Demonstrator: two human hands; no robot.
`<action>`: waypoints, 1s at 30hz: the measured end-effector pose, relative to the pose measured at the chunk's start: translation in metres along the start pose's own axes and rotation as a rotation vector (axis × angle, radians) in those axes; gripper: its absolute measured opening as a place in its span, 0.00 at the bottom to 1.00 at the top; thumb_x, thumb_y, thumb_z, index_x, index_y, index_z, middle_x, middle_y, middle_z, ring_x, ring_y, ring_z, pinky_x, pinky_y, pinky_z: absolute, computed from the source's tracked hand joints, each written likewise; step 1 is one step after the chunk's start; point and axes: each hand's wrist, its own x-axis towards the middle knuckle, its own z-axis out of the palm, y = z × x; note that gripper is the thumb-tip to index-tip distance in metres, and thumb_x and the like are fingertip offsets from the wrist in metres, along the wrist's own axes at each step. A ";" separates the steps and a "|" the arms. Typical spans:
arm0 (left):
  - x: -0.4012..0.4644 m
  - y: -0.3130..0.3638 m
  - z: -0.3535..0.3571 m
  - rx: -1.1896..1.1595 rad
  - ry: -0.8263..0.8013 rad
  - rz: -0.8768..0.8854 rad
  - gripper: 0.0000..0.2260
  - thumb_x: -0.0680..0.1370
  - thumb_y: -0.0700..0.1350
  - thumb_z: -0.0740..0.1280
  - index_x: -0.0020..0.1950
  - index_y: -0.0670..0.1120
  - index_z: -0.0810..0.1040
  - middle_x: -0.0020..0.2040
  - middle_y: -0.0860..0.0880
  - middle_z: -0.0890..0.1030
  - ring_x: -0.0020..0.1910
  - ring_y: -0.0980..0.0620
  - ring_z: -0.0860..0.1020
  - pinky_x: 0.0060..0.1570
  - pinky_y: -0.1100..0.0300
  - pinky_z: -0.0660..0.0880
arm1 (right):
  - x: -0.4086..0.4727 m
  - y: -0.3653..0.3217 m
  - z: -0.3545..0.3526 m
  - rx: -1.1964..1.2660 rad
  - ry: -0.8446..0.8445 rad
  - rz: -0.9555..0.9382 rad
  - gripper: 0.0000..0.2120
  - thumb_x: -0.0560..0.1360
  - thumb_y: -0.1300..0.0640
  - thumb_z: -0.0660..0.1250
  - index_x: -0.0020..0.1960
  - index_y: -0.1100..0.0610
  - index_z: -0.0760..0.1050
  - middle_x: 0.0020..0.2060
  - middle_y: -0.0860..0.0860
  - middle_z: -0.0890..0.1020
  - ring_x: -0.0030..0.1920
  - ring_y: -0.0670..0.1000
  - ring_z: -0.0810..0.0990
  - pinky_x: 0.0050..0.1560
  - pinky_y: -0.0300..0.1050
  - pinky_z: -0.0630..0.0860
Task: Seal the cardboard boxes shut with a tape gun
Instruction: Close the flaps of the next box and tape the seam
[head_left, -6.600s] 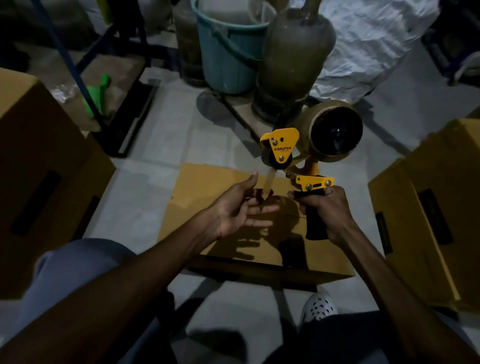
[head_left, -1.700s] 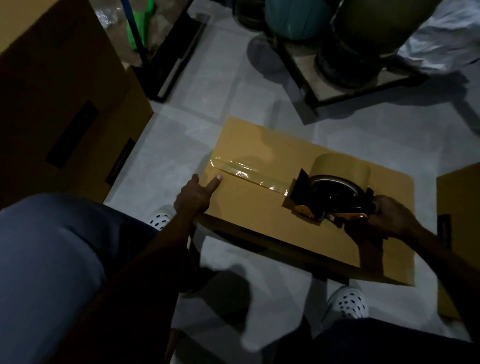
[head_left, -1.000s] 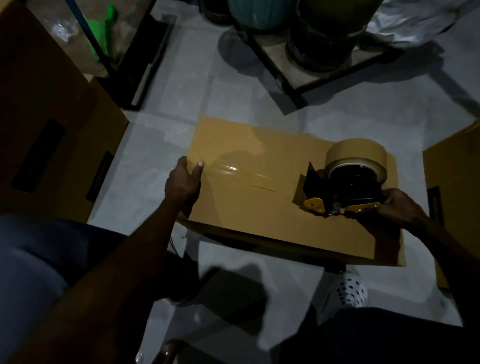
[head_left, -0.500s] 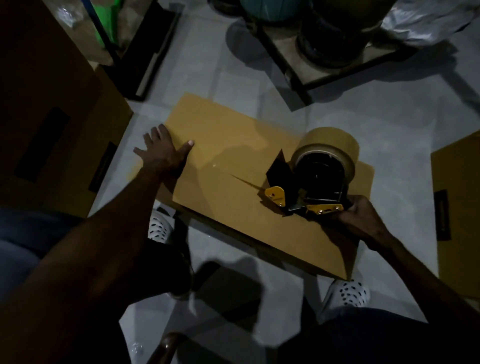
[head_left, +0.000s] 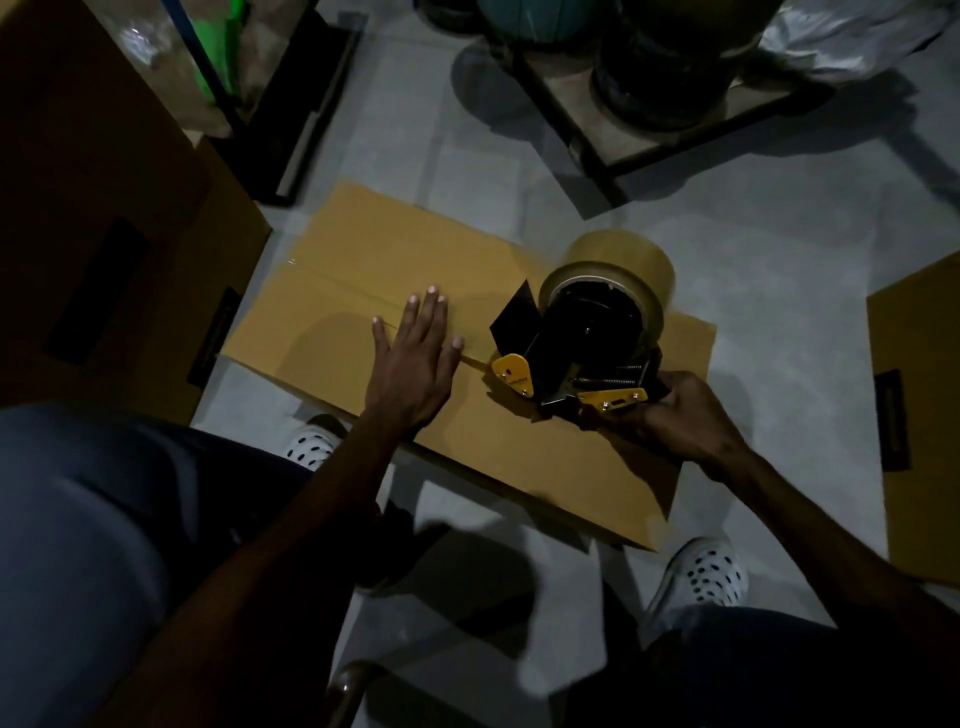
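One brown box (head_left: 332, 332) — flaps closed | tape gun (head_left: 576, 353) — yellow-black

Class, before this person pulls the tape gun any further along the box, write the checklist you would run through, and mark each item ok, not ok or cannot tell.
1. Right hand grips the tape gun by its handle: ok.
2. Left hand lies flat on the cardboard box, fingers straight, over the seam: ok.
3. Tape gun's front end sits on the box top at the seam line: ok.
4. Tape roll has plenty of tape: ok.
5. Tape already stuck smooth, without wrinkles: cannot tell, too dim.
6. Seam ahead towards the right edge is free of obstacles: ok.
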 end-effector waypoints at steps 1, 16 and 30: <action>0.000 -0.002 0.000 -0.004 -0.002 -0.001 0.26 0.85 0.56 0.45 0.81 0.48 0.49 0.81 0.52 0.47 0.80 0.52 0.44 0.74 0.35 0.43 | 0.000 -0.001 -0.001 -0.031 0.015 -0.003 0.06 0.70 0.52 0.75 0.39 0.46 0.78 0.27 0.49 0.81 0.27 0.51 0.76 0.34 0.44 0.70; -0.004 -0.003 0.001 0.001 0.035 0.002 0.27 0.84 0.57 0.46 0.81 0.48 0.51 0.81 0.52 0.49 0.80 0.53 0.46 0.74 0.39 0.42 | 0.005 -0.027 -0.019 -0.431 0.088 -0.110 0.08 0.72 0.44 0.71 0.45 0.46 0.75 0.37 0.51 0.80 0.36 0.51 0.77 0.36 0.40 0.67; -0.002 -0.003 0.007 0.146 0.011 -0.030 0.24 0.85 0.56 0.48 0.78 0.48 0.62 0.80 0.52 0.59 0.79 0.52 0.56 0.74 0.37 0.46 | 0.019 0.014 0.012 -0.456 0.139 -0.051 0.07 0.73 0.49 0.71 0.48 0.51 0.80 0.36 0.52 0.81 0.36 0.53 0.78 0.39 0.44 0.73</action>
